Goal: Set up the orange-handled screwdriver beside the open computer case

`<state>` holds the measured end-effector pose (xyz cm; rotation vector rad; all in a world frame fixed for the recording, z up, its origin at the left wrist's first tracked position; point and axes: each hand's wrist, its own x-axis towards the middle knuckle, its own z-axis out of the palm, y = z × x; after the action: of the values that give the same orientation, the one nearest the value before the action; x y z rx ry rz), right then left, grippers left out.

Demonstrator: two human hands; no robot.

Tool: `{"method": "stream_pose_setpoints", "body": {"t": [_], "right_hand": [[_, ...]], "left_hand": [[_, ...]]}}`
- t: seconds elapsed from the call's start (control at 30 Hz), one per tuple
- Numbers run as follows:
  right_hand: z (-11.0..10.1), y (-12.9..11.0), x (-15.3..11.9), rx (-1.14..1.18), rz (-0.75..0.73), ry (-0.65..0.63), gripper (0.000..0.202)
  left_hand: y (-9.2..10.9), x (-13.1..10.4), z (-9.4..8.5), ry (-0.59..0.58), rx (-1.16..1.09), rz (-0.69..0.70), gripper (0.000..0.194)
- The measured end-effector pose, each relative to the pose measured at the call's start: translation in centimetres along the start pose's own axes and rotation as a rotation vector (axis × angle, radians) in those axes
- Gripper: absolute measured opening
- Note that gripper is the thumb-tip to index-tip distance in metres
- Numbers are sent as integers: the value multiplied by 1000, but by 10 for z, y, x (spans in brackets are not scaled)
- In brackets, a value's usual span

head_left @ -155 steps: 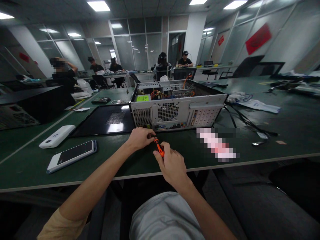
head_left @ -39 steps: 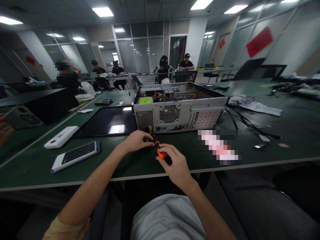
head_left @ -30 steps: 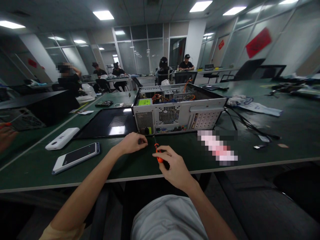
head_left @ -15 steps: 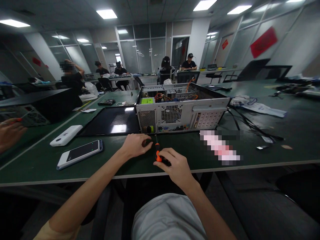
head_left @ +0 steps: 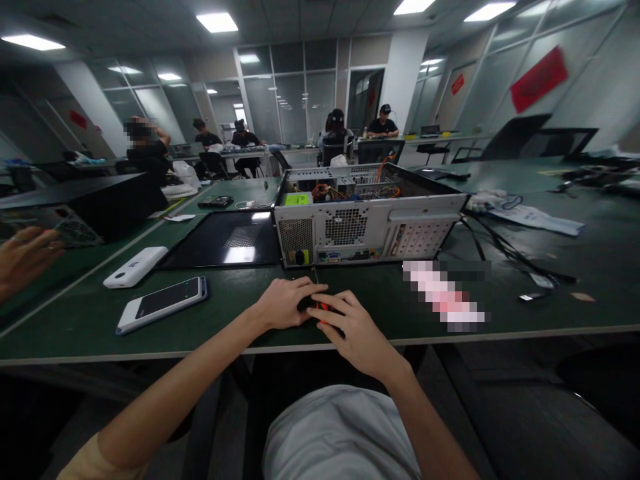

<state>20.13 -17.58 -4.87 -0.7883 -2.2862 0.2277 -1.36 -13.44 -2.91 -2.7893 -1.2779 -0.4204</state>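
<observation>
Orange screwdriver before opened computer case

"What are the hands at?"

"The right hand has its fingers around an orange screwdriver, mostly hidden. The left hand is curled just beside it; I can't tell if it touches."

"And beyond them?"

"A computer case, open on top, with wires showing inside. A black panel lies flat to its left."

"Nearer us?"

"A white device with a dark face, and a rounded white box, both on the green table."

"Whose hand is at far left?"

"Another person's, near a black box."
</observation>
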Motion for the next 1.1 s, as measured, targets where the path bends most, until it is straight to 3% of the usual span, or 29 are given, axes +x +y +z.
{"method": "stream_pose_setpoints", "body": {"t": [0.1,0.2,0.3,0.4,0.6,0.83,0.97,1.1], "right_hand": [[1,-2,0,16,109,75,47],[5,-1,-1,29,180,146,33],[8,1,-3,40,84,188,21],[9,3,-2,36,-1,214,23],[7,1,0,21,-109,119,20],[5,-4,-2,-131,1,15,30],[11,-4,-1,-98,65,170,34],[16,-1,-2,19,74,301,18]], "left_hand": [[-2,3,5,56,27,-11,45],[-3,5,9,89,50,-24,40],[-4,7,9,83,45,-25,36],[-5,6,6,64,51,-13,36],[-7,5,3,36,108,-6,41],[-9,8,8,76,146,-71,22],[-7,10,7,61,136,-115,21],[-6,12,4,47,116,-126,28]]}}
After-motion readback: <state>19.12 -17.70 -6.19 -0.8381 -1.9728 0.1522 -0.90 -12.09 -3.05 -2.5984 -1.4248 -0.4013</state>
